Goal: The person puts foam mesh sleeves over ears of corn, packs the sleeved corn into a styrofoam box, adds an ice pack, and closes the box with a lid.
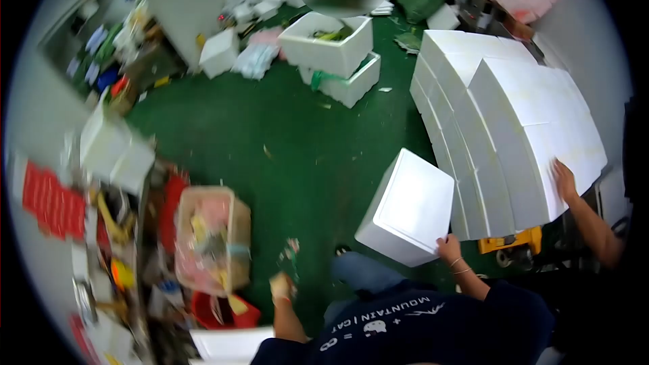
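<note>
Green floor [270, 122] spreads across a cluttered workroom, with two open foam boxes [356, 53] stacked, one above the other, near the back wall. At the right rises a large block of white boxes [487, 149]; another person's hand [563, 179] touches its near end, and a yellow trolley [527, 239] shows below.

Just left of that block is a single white box [414, 199], lid up. Its long axis runs from the upper right down toward the lower left, so one short end points toward the wearer and the other toward the back of the room. Whether it sits on the floor or is raised, I cannot tell.

The right hand [449, 249] has its grip clamped on the box's near right corner. Well apart, the left hand [282, 287] hangs near a red bucket [247, 316] and a filled tub [240, 236]; its fingers look curled, but I cannot tell whether that grip is together.
</note>
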The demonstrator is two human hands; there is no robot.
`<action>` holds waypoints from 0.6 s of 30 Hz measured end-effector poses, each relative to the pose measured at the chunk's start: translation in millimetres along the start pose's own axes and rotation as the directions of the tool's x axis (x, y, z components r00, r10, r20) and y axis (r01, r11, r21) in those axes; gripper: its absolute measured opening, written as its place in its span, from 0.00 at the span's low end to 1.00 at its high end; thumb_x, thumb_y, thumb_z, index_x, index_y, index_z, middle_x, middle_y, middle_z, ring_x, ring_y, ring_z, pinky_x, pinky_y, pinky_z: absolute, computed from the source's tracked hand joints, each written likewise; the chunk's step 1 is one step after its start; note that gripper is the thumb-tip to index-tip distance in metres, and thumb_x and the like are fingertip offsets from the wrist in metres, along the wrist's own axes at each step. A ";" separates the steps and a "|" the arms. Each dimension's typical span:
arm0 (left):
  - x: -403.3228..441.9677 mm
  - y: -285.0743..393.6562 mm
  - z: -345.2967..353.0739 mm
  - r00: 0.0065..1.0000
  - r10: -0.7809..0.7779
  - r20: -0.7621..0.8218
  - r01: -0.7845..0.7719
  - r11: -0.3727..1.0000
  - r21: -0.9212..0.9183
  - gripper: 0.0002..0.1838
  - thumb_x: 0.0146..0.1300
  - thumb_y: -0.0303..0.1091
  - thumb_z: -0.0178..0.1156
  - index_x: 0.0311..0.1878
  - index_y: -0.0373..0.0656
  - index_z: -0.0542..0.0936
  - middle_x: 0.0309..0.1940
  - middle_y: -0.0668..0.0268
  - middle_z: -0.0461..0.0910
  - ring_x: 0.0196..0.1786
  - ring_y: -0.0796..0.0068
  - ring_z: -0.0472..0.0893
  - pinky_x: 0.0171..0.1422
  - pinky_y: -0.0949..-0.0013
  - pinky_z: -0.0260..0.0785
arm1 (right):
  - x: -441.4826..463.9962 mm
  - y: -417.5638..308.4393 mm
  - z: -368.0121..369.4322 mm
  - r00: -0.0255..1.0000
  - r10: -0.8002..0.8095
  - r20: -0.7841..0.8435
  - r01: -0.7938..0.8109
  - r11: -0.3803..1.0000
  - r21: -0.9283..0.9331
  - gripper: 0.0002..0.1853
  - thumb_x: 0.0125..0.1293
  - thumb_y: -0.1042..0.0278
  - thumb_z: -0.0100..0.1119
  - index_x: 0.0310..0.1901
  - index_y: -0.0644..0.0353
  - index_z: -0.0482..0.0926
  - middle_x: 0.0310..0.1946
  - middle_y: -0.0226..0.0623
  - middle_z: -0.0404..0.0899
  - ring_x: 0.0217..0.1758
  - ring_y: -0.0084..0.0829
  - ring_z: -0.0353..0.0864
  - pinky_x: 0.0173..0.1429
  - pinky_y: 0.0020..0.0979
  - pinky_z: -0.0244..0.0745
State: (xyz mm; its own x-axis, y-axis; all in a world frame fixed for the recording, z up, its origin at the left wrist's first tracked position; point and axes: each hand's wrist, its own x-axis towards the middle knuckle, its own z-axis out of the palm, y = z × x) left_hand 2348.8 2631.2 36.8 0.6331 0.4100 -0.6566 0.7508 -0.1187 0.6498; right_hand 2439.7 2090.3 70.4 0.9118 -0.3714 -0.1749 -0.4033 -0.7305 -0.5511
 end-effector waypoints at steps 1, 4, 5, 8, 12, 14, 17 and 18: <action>15.5 9.5 11.5 0.965 -0.255 0.068 0.259 0.964 -0.057 0.12 0.60 0.39 0.49 0.26 0.45 0.78 0.19 0.62 0.77 0.18 0.71 0.75 0.21 0.69 0.66 | 19.8 -33.7 -10.7 0.999 -0.040 -0.026 0.042 0.993 0.111 0.14 0.55 0.63 0.54 0.35 0.67 0.78 0.33 0.55 0.79 0.39 0.53 0.78 0.45 0.46 0.72; 62.9 -10.0 13.0 0.687 -0.632 0.359 0.619 0.767 0.167 0.07 0.57 0.32 0.51 0.29 0.44 0.77 0.20 0.63 0.76 0.20 0.70 0.75 0.19 0.68 0.65 | 72.4 -122.2 -50.5 0.987 0.158 0.007 -0.157 0.983 -0.090 0.17 0.53 0.59 0.56 0.32 0.68 0.70 0.30 0.58 0.77 0.35 0.58 0.76 0.42 0.49 0.72; 74.7 21.4 29.7 0.688 -0.641 0.340 0.593 0.767 0.246 0.07 0.57 0.32 0.50 0.30 0.44 0.77 0.21 0.63 0.76 0.21 0.70 0.75 0.21 0.68 0.65 | 96.7 -125.6 -48.0 0.997 0.083 -0.005 -0.083 0.987 -0.134 0.16 0.54 0.59 0.55 0.31 0.67 0.69 0.28 0.59 0.77 0.35 0.59 0.76 0.42 0.49 0.72; 166.6 128.1 77.1 0.771 -0.546 0.328 0.394 0.813 0.428 0.06 0.58 0.31 0.50 0.32 0.43 0.76 0.25 0.62 0.77 0.25 0.69 0.76 0.26 0.66 0.66 | 175.5 -198.9 -56.8 0.993 0.121 -0.007 -0.121 0.992 0.042 0.16 0.55 0.57 0.57 0.31 0.65 0.70 0.27 0.56 0.75 0.33 0.55 0.75 0.39 0.46 0.70; 304.2 276.1 131.4 0.879 -0.240 0.413 -0.126 0.717 0.685 0.07 0.59 0.30 0.49 0.36 0.43 0.76 0.29 0.61 0.78 0.30 0.68 0.78 0.33 0.64 0.68 | 318.9 -263.3 -61.7 0.997 0.073 0.030 -0.076 0.989 0.130 0.16 0.56 0.58 0.56 0.32 0.66 0.71 0.29 0.57 0.76 0.34 0.56 0.75 0.40 0.47 0.70; 370.9 346.9 136.3 0.825 0.064 0.561 -0.559 0.238 0.795 0.07 0.59 0.29 0.48 0.37 0.43 0.76 0.31 0.61 0.78 0.33 0.68 0.78 0.36 0.63 0.68 | 389.1 -286.2 -56.5 0.994 0.108 0.036 -0.112 0.984 0.139 0.17 0.56 0.57 0.56 0.32 0.66 0.72 0.28 0.56 0.75 0.32 0.55 0.74 0.38 0.45 0.69; 461.3 500.6 153.1 0.754 0.339 0.562 -0.518 -0.218 0.827 0.08 0.60 0.28 0.48 0.40 0.42 0.75 0.34 0.60 0.79 0.37 0.67 0.79 0.41 0.62 0.69 | 469.7 -314.8 -96.8 0.987 0.104 -0.126 -0.083 0.983 0.162 0.14 0.58 0.62 0.56 0.30 0.67 0.71 0.15 0.41 0.68 0.17 0.30 0.69 0.24 0.35 0.65; 498.2 562.6 167.0 0.676 0.512 0.530 -0.551 -0.127 0.825 0.05 0.56 0.27 0.49 0.34 0.45 0.75 0.30 0.61 0.77 0.35 0.67 0.78 0.38 0.62 0.68 | 490.8 -324.8 -120.9 0.975 0.109 -0.193 -0.084 0.988 0.133 0.13 0.59 0.62 0.56 0.30 0.67 0.71 0.14 0.39 0.68 0.16 0.28 0.69 0.23 0.34 0.64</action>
State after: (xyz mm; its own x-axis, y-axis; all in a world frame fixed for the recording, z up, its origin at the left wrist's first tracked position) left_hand 3118.1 2617.7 11.3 0.9120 -0.2633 -0.3145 -0.2889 -0.9567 -0.0367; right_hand 3009.0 2075.9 262.2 0.8302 -0.5527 -0.0729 -0.4649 -0.6142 -0.6377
